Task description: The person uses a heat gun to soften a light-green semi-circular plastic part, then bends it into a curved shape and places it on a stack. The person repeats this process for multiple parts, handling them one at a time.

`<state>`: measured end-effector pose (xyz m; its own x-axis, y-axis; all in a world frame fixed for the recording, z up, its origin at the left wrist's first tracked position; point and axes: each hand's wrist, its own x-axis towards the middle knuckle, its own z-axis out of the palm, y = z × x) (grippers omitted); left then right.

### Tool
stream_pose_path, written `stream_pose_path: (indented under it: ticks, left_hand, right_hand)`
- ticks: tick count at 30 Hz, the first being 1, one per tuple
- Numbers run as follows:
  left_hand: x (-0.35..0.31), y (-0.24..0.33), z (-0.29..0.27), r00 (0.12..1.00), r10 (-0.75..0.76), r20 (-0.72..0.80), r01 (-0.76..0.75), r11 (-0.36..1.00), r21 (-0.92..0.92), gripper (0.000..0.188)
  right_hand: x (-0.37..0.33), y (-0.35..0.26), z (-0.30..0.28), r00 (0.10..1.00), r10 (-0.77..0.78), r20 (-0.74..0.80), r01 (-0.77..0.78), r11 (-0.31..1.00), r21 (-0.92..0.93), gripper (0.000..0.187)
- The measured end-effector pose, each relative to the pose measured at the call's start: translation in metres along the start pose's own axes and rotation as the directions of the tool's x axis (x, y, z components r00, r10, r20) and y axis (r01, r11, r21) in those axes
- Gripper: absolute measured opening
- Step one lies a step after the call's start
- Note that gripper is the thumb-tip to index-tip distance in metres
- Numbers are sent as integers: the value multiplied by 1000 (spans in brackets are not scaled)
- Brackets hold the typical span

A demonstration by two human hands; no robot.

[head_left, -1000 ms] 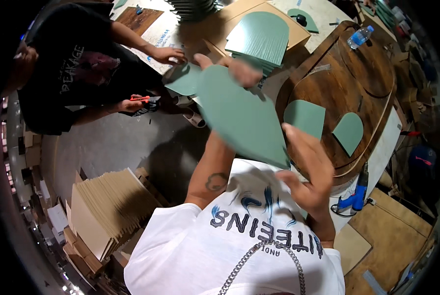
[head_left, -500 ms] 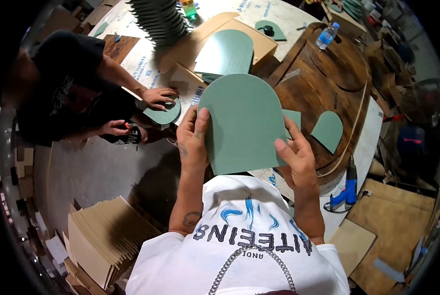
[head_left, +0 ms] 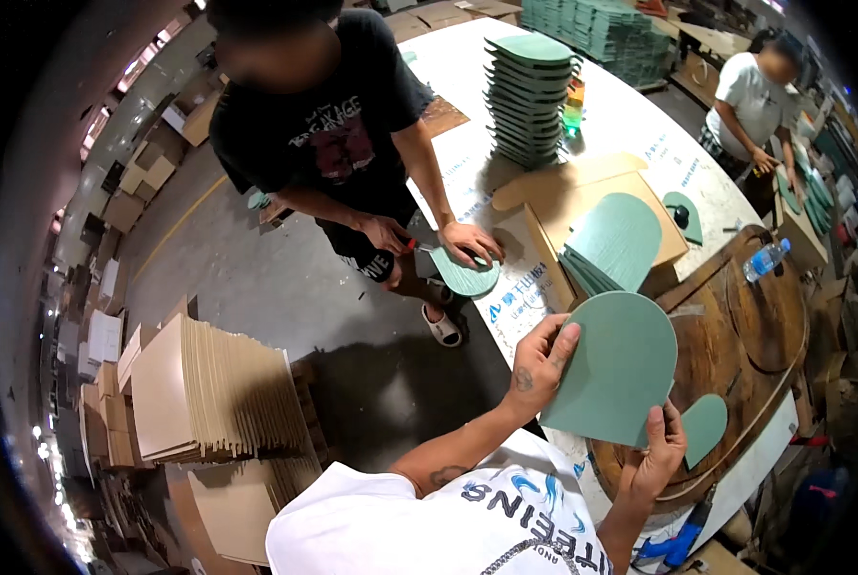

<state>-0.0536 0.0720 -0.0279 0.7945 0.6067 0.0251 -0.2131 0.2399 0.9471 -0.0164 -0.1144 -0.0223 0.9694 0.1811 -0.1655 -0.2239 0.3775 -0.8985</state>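
Between my two hands is a green arch-topped board with a straight lower edge, held in front of my chest. My left hand grips its left edge, thumb on the face. My right hand pinches its lower right edge. Just beyond it, a fanned pile of similar green boards leans on a tan cardboard box. Another green board rests on a brown wooden panel by my right hand. Across the table corner, a co-worker presses a green board with one hand and holds a red-handled tool in the other.
A tall stack of green boards stands on the white table. A water bottle lies on the wooden panel, with a blue power tool nearer me. Stacked brown boards are at my left. Another person works at the far right.
The view has swung left, so the table and my hands now appear farther right and lower. Both hands still hold the green board. The co-worker's hand stays on their board.
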Motion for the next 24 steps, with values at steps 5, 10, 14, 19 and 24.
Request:
stream_pose_path:
  ticks: [5, 10, 14, 19, 24]
  left_hand:
    - [-1, -10, 10, 998, 20, -65, -16, 998, 67, 29]
    - [1, -20, 13, 983, -153, -97, 157, 987, 35, 32]
    - [9, -25, 25, 927, -375, 34, 376, 916, -138, 34]
    - [20, -21, 33, 897, -416, 153, 440, 874, -207, 32]
    - [22, -18, 35, 846, -397, 355, 465, 876, -130, 34]
  right_hand:
    - [-13, 6, -32, 993, 10, -120, -34, 980, -197, 20]
    - [-18, -7, -43, 997, 54, -61, -67, 968, -240, 19]
    - [-24, -14, -60, 998, 19, -59, -32, 974, -223, 21]
    - [-9, -18, -62, 995, 98, -25, -99, 993, -61, 33]
    - [4, -8, -54, 994, 99, -39, -97, 994, 53, 35]
